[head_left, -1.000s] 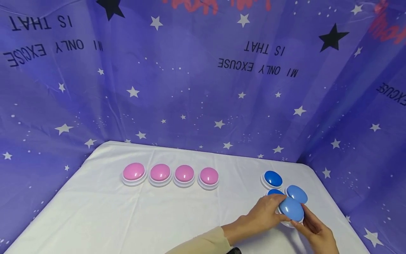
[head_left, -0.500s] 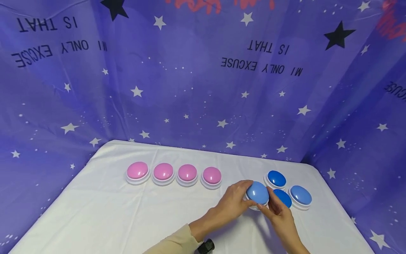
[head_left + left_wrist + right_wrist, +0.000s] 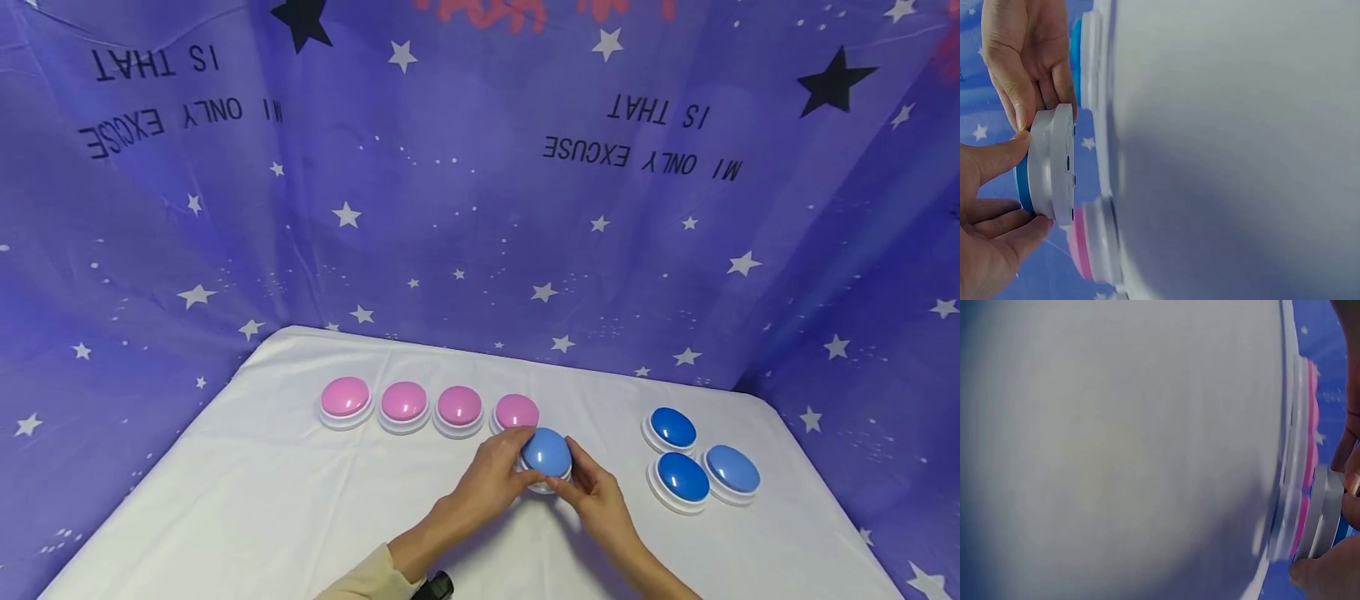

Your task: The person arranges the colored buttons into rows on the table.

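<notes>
A light blue push button [image 3: 546, 454] with a white round base is held between both hands, raised above the table. My left hand [image 3: 491, 468] grips its left side, thumb at the near edge. On the other side my right hand [image 3: 597, 498] grips it, and the two thumbs nearly meet. In the left wrist view, the button's white base [image 3: 1052, 169] hangs apart from the tabletop, its underside facing the cloth. Just behind the held button stands the rightmost pink push button [image 3: 517, 412], its lower part covered by the left hand and the held button.
Several pink push buttons [image 3: 403, 403] stand in a row toward the back of the white-clothed table [image 3: 247, 508]. At the right stand two dark blue buttons [image 3: 682, 478] and another light blue one [image 3: 733, 471]. A purple star-printed curtain [image 3: 480, 183] encloses the back and sides.
Both hands have carried the light blue button leftward from the blue group to in front of the rightmost pink button. The camera view has shifted slightly. The other buttons stay in place.
</notes>
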`<action>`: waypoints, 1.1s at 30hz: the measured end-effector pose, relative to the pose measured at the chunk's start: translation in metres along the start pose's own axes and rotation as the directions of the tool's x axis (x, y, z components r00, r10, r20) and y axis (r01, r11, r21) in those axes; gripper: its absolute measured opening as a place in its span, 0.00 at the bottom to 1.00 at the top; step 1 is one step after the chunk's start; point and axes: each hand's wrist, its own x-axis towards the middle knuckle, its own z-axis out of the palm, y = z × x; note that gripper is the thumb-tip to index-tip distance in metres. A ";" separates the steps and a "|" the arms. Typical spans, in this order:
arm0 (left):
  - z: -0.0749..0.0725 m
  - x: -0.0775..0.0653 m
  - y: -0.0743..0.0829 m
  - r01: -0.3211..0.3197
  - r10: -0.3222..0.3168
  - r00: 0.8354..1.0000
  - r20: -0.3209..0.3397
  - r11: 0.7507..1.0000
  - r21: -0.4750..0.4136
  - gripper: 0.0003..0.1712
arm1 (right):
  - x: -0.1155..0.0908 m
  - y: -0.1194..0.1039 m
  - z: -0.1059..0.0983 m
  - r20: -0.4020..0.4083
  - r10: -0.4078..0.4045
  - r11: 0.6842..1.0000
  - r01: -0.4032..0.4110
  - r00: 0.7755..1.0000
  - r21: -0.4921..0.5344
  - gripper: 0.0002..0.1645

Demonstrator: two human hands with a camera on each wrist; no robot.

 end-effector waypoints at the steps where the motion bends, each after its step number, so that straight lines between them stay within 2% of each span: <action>1: -0.002 -0.002 -0.002 0.002 -0.002 1.000 -0.003 1.000 -0.002 0.31 | 0.001 0.001 0.003 0.011 -0.001 1.000 0.001 1.000 0.007 0.42; 5: -0.007 -0.008 -0.008 0.010 -0.010 1.000 -0.020 1.000 -0.002 0.31 | 0.002 0.001 0.012 0.044 0.004 1.000 -0.006 0.999 0.030 0.42; 10: -0.011 -0.013 -0.012 0.007 -0.007 1.000 -0.031 1.000 -0.004 0.31 | 0.003 0.000 0.018 0.070 0.048 0.996 -0.053 0.996 0.072 0.43; 20: -0.011 -0.016 -0.015 0.044 -0.044 0.999 -0.008 0.999 0.025 0.32 | 0.003 0.004 0.022 0.056 0.100 0.991 -0.104 0.993 0.087 0.43; 33: -0.009 -0.023 -0.019 0.070 -0.071 0.997 0.020 0.996 0.052 0.34 | -0.004 0.006 0.026 0.070 0.088 0.996 -0.089 0.994 0.006 0.43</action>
